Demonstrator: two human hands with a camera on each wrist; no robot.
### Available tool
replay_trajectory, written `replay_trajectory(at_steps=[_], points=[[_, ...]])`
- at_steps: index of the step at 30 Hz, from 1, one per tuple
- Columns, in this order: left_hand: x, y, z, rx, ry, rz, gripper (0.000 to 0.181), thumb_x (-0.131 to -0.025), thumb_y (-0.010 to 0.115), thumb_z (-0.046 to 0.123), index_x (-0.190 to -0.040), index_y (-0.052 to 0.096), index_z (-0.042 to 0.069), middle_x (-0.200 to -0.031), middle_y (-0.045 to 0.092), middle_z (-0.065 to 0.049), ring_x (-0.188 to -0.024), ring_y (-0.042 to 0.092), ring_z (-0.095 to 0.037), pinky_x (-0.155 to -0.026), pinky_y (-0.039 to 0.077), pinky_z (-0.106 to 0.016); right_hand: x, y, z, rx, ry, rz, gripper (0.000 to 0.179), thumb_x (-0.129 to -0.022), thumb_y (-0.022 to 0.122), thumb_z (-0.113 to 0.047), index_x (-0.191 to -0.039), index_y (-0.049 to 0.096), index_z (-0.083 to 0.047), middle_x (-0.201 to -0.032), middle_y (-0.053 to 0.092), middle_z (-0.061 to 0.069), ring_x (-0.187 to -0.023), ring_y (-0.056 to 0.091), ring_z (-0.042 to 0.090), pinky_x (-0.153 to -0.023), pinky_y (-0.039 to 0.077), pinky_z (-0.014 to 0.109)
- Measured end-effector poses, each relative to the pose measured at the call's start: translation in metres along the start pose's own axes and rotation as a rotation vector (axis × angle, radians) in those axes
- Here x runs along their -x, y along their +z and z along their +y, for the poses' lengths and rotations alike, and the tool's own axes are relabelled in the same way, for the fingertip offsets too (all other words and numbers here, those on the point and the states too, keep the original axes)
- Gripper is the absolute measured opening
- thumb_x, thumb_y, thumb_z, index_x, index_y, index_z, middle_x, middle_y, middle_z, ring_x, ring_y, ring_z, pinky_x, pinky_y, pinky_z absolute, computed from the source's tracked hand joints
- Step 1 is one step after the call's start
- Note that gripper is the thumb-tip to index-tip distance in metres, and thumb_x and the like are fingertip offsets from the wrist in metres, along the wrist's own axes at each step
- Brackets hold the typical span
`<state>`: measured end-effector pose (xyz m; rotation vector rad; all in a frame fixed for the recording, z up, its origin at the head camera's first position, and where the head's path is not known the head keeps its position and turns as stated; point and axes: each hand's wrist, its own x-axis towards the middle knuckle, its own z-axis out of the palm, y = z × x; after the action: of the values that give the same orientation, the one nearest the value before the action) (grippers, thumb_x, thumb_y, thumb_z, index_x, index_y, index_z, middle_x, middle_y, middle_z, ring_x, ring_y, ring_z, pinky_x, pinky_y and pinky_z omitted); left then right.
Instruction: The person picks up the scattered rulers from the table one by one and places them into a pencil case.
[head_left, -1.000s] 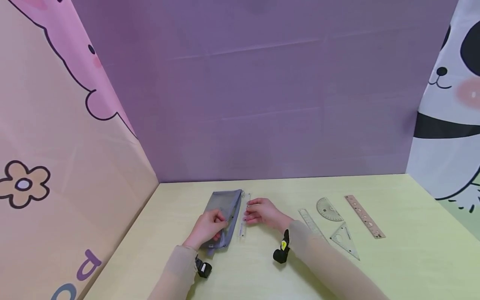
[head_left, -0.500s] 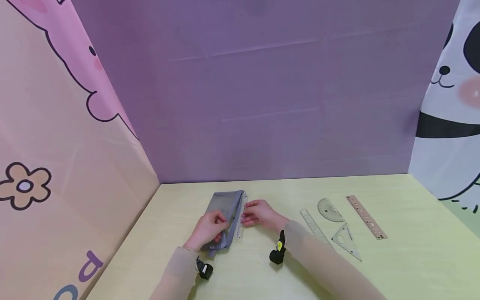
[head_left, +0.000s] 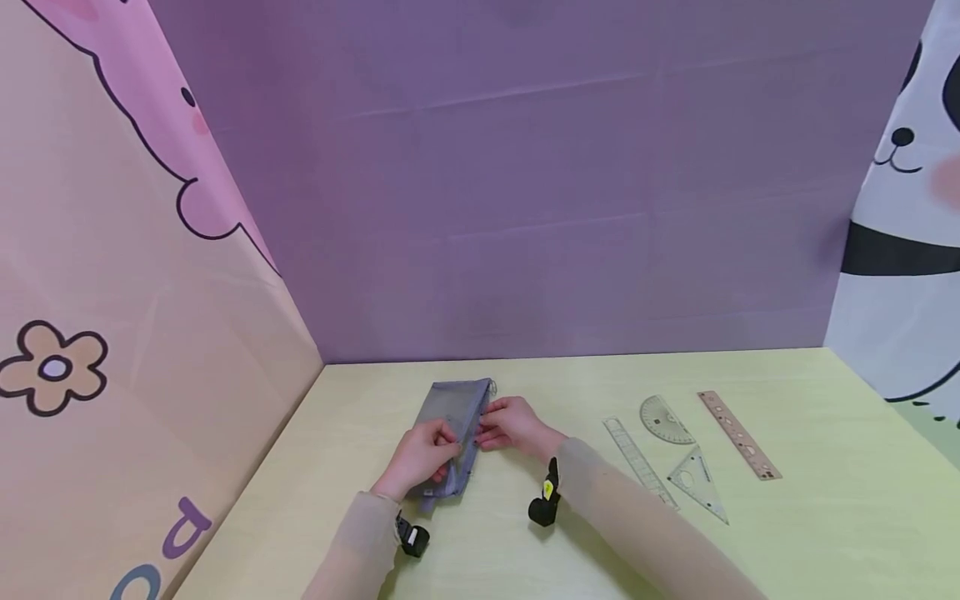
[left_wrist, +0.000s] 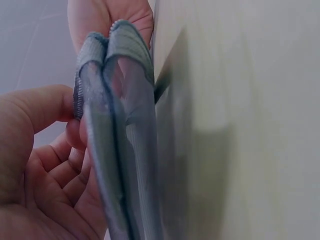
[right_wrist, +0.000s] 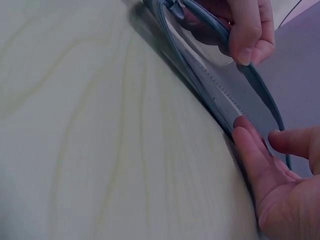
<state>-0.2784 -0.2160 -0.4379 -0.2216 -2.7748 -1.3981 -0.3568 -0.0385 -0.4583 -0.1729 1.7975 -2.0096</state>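
A grey-blue mesh zip pouch (head_left: 450, 402) lies on the table, its zipped mouth facing right. My left hand (head_left: 420, 454) pinches the upper edge of that mouth between thumb and fingers, as the left wrist view shows. At the opening, my right hand (head_left: 515, 427) has its fingers and thumb on either side of a clear ruler (right_wrist: 220, 92). Most of this ruler lies inside the mouth, hidden by the pouch in the head view. The right wrist view has the right fingers low against the lower edge and the thumb above.
To the right lie another clear ruler (head_left: 637, 460), a protractor (head_left: 666, 420), a set square (head_left: 697, 483) and a pinkish ruler (head_left: 738, 435). A purple backdrop (head_left: 525, 208) stands behind the table (head_left: 585, 383), with printed cloth on both sides.
The right hand has moved left with the clear ruler, from beside the pouch into its mouth. The left hand keeps its pinch on the pouch edge.
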Motion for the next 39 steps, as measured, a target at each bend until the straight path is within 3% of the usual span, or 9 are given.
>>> replay_trajectory(at_steps=[18, 29, 39], points=[[0.001, -0.001, 0.004, -0.008, -0.002, -0.01, 0.009, -0.087, 0.066, 0.009, -0.086, 0.058, 0.005, -0.062, 0.057, 0.001, -0.047, 0.053, -0.013, -0.045, 0.049, -0.029, -0.01, 0.018, 0.004, 0.003, -0.02, 0.031, 0.017, -0.088, 0.051, 0.008, -0.104, 0.053, 0.009, -0.075, 0.066, 0.015, -0.057, 0.065, 0.02, -0.061, 0.058, 0.036], [0.003, -0.001, 0.004, -0.006, -0.008, -0.012, 0.008, -0.087, 0.065, 0.008, -0.088, 0.059, 0.004, -0.062, 0.058, 0.0, -0.047, 0.053, -0.013, -0.045, 0.05, -0.029, -0.014, 0.026, 0.006, 0.03, -0.014, -0.002, 0.028, -0.087, 0.048, 0.008, -0.115, 0.053, 0.014, -0.083, 0.068, 0.017, -0.066, 0.066, 0.021, -0.065, 0.058, 0.036], [0.002, -0.001, 0.003, 0.001, -0.021, -0.014, 0.008, -0.087, 0.066, 0.008, -0.087, 0.059, 0.004, -0.063, 0.058, 0.0, -0.048, 0.054, -0.014, -0.046, 0.05, -0.029, -0.008, 0.024, 0.001, 0.081, -0.004, -0.029, 0.019, -0.09, 0.052, 0.006, -0.104, 0.062, 0.014, -0.072, 0.067, 0.014, -0.061, 0.065, 0.018, -0.064, 0.058, 0.034]])
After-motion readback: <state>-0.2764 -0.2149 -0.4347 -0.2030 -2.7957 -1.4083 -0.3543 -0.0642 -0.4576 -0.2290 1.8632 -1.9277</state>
